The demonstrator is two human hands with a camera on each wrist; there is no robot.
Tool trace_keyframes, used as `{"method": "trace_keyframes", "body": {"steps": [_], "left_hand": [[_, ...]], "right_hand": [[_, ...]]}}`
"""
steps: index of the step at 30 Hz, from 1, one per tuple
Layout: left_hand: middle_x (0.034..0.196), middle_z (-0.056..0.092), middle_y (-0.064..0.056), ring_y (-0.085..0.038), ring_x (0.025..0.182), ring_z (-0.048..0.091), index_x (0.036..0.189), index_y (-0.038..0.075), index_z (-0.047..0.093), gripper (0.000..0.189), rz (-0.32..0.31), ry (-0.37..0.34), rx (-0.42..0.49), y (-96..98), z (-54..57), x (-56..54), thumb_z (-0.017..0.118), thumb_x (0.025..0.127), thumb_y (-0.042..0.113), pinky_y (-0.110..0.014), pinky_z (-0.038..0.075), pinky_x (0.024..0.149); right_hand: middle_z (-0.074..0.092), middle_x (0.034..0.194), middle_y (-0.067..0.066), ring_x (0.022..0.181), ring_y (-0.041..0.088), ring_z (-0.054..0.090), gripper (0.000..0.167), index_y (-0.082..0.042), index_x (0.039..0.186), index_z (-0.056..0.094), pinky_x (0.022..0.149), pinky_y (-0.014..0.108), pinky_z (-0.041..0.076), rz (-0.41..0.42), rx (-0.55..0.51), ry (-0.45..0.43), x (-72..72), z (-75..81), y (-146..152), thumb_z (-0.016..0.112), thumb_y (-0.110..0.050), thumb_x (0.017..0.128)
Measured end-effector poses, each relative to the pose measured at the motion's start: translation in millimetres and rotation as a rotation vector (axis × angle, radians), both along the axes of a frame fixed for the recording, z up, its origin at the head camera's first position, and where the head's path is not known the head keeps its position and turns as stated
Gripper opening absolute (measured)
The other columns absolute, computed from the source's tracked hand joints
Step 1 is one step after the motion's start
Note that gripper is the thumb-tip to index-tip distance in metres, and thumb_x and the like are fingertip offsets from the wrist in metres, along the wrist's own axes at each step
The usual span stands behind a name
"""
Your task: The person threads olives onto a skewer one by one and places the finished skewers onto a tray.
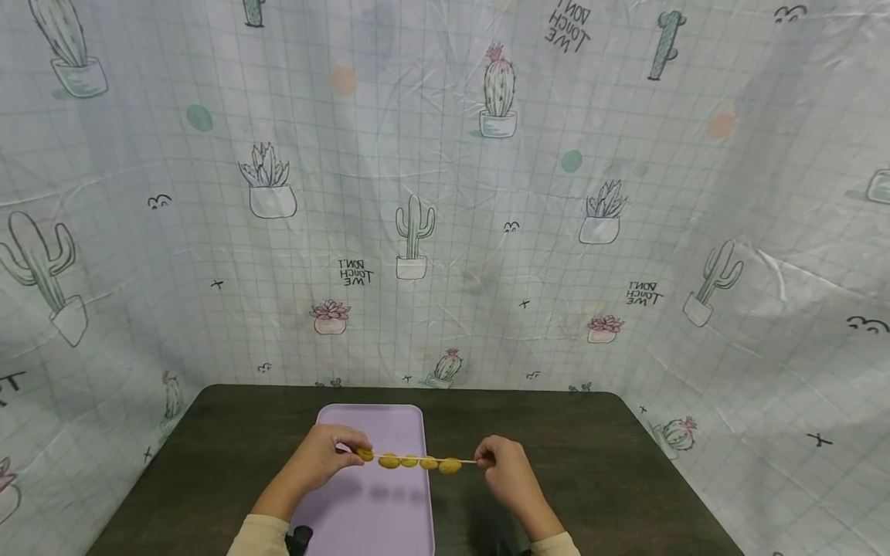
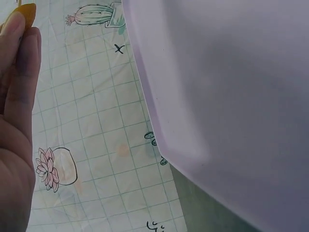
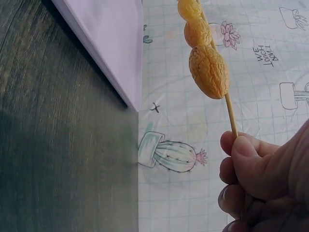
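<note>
A thin wooden skewer [image 3: 231,115] is held level above the tray in the head view, with several wrinkled golden-yellow oval pieces, like small potatoes [image 3: 208,72], threaded along it. My right hand [image 1: 507,472] grips the bare right end of the stick, thumb against the fingers. At the other end, my left hand [image 1: 327,459] pinches the leftmost small potato [image 1: 365,454] between thumb and fingers. That piece [image 2: 30,14] shows in the left wrist view at the top left corner, the stick's tip poking out beyond it. A short gap separates it from the other pieces.
A lilac rectangular tray [image 1: 375,513] lies on the dark wooden table [image 1: 577,463], beneath the left part of the skewer. Behind the table and at both sides hangs a pale cloth [image 1: 445,170] printed with cacti and grid lines.
</note>
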State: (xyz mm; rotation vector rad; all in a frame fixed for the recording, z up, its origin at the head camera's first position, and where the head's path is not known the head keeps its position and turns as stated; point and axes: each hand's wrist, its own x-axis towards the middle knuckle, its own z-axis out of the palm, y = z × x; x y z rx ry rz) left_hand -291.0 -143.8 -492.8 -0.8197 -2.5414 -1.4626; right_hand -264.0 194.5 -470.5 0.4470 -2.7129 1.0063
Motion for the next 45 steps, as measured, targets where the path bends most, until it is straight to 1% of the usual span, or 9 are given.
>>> {"method": "trace_keyframes", "body": {"steps": [5, 10, 13, 19, 25, 30, 36, 42, 45], "left_hand": [[0.096, 0.075, 0.000, -0.011, 0.086, 0.069, 0.096, 0.013, 0.081, 0.019, 0.022, -0.016, 0.003, -0.2, -1.6, -1.3, 0.080, 0.082, 0.000, -0.026, 0.058, 0.074], [0.098, 0.076, -0.003, -0.013, 0.087, 0.069, 0.097, 0.011, 0.081, 0.017, 0.048, -0.043, 0.049, -1.5, -3.0, -0.5, 0.082, 0.082, 0.004, -0.027, 0.059, 0.074], [0.099, 0.076, -0.004, -0.014, 0.088, 0.070, 0.098, 0.011, 0.081, 0.017, 0.057, -0.057, 0.075, -1.7, -3.3, -0.3, 0.082, 0.082, 0.005, -0.027, 0.059, 0.075], [0.099, 0.076, -0.005, -0.013, 0.088, 0.070, 0.098, 0.009, 0.081, 0.018, 0.053, -0.061, 0.086, -0.8, -2.3, -0.2, 0.081, 0.083, 0.002, -0.026, 0.059, 0.075], [0.099, 0.076, -0.006, -0.014, 0.088, 0.070, 0.098, 0.008, 0.081, 0.018, 0.040, -0.064, 0.100, -1.0, -0.8, 1.5, 0.081, 0.082, 0.001, -0.026, 0.059, 0.075], [0.098, 0.076, -0.008, -0.014, 0.087, 0.070, 0.097, 0.006, 0.081, 0.017, 0.031, -0.067, 0.120, -0.8, -2.0, 1.8, 0.081, 0.081, 0.000, -0.026, 0.059, 0.074], [0.097, 0.077, -0.005, -0.012, 0.086, 0.070, 0.096, 0.009, 0.081, 0.017, 0.061, -0.059, 0.087, 0.0, -3.1, 1.3, 0.082, 0.081, 0.000, -0.026, 0.059, 0.075], [0.096, 0.077, -0.005, -0.013, 0.085, 0.070, 0.096, 0.009, 0.081, 0.018, 0.071, -0.052, 0.062, 0.5, -4.9, 0.6, 0.082, 0.080, 0.001, -0.025, 0.058, 0.074], [0.096, 0.077, -0.005, -0.014, 0.085, 0.071, 0.095, 0.009, 0.081, 0.018, 0.081, -0.054, 0.062, 1.4, -4.6, 0.5, 0.082, 0.080, 0.000, -0.025, 0.058, 0.074]], "right_hand": [[0.061, 0.078, -0.004, 0.071, 0.010, 0.054, 0.030, -0.008, 0.080, 0.067, 0.060, 0.028, 0.048, -0.013, 0.021, 0.017, -0.9, -0.5, -1.1, 0.064, 0.022, 0.080], [0.062, 0.078, -0.004, 0.071, 0.010, 0.055, 0.031, -0.009, 0.079, 0.067, 0.060, 0.028, 0.048, -0.018, 0.010, 0.030, -1.6, -0.8, -1.6, 0.064, 0.023, 0.079], [0.062, 0.078, -0.004, 0.071, 0.010, 0.055, 0.031, -0.009, 0.079, 0.067, 0.060, 0.028, 0.049, -0.019, 0.017, 0.053, -0.8, -1.0, -1.9, 0.065, 0.023, 0.080], [0.062, 0.078, -0.005, 0.071, 0.008, 0.056, 0.036, -0.013, 0.078, 0.065, 0.060, 0.028, 0.049, -0.032, 0.049, 0.096, 0.9, -0.7, -3.1, 0.067, 0.023, 0.079], [0.063, 0.079, -0.005, 0.072, 0.010, 0.059, 0.031, -0.011, 0.079, 0.067, 0.060, 0.029, 0.051, -0.043, 0.057, 0.092, 2.5, 1.7, -4.6, 0.068, 0.021, 0.081], [0.062, 0.079, -0.005, 0.072, 0.011, 0.060, 0.034, -0.014, 0.078, 0.065, 0.060, 0.028, 0.051, -0.044, 0.070, 0.094, 4.4, 2.7, -5.7, 0.070, 0.019, 0.081], [0.064, 0.081, -0.005, 0.072, 0.011, 0.060, 0.034, -0.013, 0.079, 0.068, 0.059, 0.029, 0.050, -0.068, 0.059, 0.095, 6.0, 3.7, -7.5, 0.068, 0.021, 0.080], [0.061, 0.080, -0.006, 0.071, 0.008, 0.055, 0.037, -0.016, 0.077, 0.065, 0.059, 0.028, 0.049, -0.069, 0.105, 0.121, 7.3, 4.4, -8.7, 0.071, 0.020, 0.080], [0.060, 0.080, -0.006, 0.070, 0.008, 0.054, 0.038, -0.017, 0.076, 0.065, 0.059, 0.028, 0.049, -0.074, 0.111, 0.139, 7.5, 4.4, -9.4, 0.071, 0.021, 0.079]]}}
